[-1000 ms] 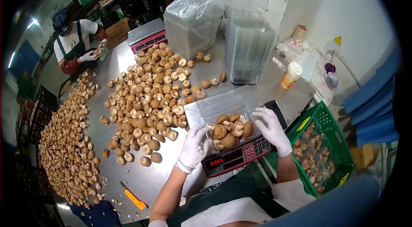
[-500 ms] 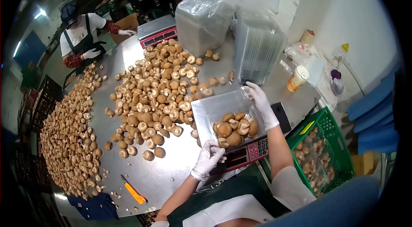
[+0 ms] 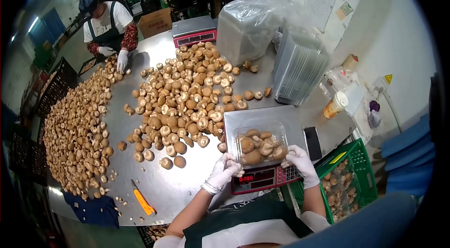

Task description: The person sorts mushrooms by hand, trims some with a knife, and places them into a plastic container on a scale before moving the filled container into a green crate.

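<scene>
A clear plastic box (image 3: pixel 276 129) with brown mushrooms inside rests on the weighing plate of a red digital scale (image 3: pixel 253 116), its lid down over the mushrooms. My left hand (image 3: pixel 222 174), in a white glove, has its fingers closed on the box's near left corner. At the near right corner, my gloved right hand (image 3: pixel 301 164) grips the rim with bent fingers. Red digits glow on the scale's display (image 3: pixel 246 178), between my hands.
Loose mushrooms (image 3: pixel 187 102) are heaped left of the scale, with another pile (image 3: pixel 75 140) farther left. Stacked clear boxes (image 3: pixel 300 67), a phone (image 3: pixel 312 143), a cup (image 3: pixel 336 104), a green crate (image 3: pixel 364 168) and an orange-handled knife (image 3: pixel 143 201) surround me. A co-worker (image 3: pixel 110 27) handles mushrooms across the table.
The box's raised lid has come down over the mushrooms. My right hand has moved from the lid's far edge to the near right corner. The co-worker's hands have reached the left pile.
</scene>
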Tool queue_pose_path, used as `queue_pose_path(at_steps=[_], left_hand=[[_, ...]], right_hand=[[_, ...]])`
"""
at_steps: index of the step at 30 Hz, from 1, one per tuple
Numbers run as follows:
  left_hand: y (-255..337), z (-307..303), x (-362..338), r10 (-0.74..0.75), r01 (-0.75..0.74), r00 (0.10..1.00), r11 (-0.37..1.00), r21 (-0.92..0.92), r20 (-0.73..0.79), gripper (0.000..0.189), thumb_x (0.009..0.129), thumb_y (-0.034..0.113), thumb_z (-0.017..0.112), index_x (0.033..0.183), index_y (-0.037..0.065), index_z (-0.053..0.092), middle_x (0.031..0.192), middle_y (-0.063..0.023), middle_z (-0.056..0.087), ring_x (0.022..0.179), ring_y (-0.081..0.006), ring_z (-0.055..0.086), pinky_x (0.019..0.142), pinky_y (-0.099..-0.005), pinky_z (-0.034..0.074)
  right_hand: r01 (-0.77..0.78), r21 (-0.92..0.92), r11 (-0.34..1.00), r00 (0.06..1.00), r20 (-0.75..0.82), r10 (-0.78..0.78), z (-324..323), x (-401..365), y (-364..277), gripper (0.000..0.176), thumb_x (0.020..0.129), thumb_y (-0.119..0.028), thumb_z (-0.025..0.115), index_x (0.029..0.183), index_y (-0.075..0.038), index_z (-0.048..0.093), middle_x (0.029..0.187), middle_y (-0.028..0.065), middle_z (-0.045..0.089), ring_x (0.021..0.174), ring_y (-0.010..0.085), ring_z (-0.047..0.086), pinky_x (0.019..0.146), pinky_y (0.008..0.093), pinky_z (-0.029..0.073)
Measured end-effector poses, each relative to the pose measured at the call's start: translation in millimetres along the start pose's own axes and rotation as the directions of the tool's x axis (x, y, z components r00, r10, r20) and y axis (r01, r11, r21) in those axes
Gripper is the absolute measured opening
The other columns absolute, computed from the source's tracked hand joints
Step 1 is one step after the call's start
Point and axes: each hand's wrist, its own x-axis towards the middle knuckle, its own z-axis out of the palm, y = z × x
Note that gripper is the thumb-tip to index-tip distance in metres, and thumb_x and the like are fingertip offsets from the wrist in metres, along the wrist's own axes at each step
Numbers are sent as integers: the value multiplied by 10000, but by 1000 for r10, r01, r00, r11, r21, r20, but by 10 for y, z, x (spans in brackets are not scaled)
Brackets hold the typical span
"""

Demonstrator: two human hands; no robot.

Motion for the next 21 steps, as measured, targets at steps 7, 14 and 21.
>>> queue_pose_path(at_steps=[7, 14, 21], left_hand=[[5, -133, -117, 135, -145, 989, 956, 254, 57, 312, 822, -18, 592, 1074, 43, 418, 813, -43, 547, 779, -121, 612, 694, -249, 514], [159, -156, -269, 453, -484, 851, 477, 733, 266, 814, 695, 20, 727, 1382, 97, 298, 1081, -149, 557, 916, -270, 606, 858, -341, 491], [107, -46, -349, 469, -530, 846, 788, 313, 252, 615, 747, 160, 731, 1268, 11, 441, 1197, -147, 534, 1148, -236, 518, 975, -368, 423]], right_hand=[[192, -88, 977, 981, 2, -193, 200, -115, 111, 219, 824, 55, 548, 1015, -27, 477, 801, 31, 549, 723, 108, 570, 674, 235, 464], [652, -615, 444, 690, 238, -684, 315, -96, 149, 201, 723, 122, 489, 857, -26, 509, 838, 101, 559, 772, 243, 566, 684, 285, 453], [652, -127, 747, 754, 14, -656, 346, -292, 252, 333, 697, 76, 589, 1001, -41, 522, 1107, 95, 569, 961, 177, 562, 834, 296, 454]])
